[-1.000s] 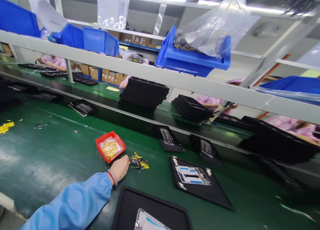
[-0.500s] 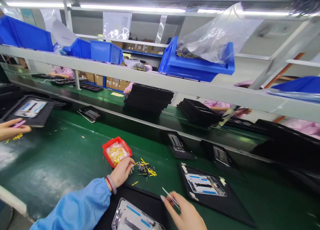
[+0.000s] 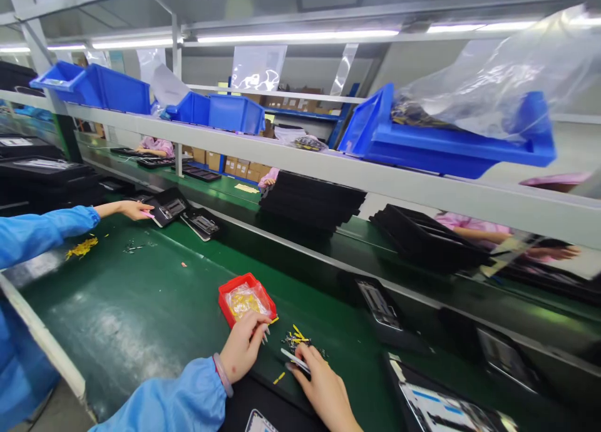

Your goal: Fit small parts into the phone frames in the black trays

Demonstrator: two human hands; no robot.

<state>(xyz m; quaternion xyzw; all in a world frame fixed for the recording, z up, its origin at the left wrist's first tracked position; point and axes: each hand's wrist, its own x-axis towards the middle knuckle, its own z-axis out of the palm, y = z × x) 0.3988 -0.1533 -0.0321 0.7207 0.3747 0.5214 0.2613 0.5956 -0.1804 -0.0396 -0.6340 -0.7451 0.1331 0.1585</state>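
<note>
My left hand (image 3: 244,350), in a light blue sleeve, rests on the green bench with its fingers curled and pinched beside a small red tray (image 3: 246,298) that holds a bag of yellow parts. My right hand (image 3: 319,391) grips slim metal tweezers (image 3: 295,360), their tip at a small pile of yellow and black parts (image 3: 300,342). A black tray with a phone frame (image 3: 263,419) lies just below my hands at the bottom edge.
A co-worker's blue-sleeved arm (image 3: 56,225) reaches to a black tray (image 3: 166,208) at left. Stacks of black trays (image 3: 310,200) sit on the conveyor beyond. Blue bins (image 3: 446,144) line the shelf above. Another black tray (image 3: 451,407) lies at lower right.
My view has swung up and to the left. My right hand moved forward with the tweezers to the pile of parts. The co-worker's arm reached out to a tray on the left.
</note>
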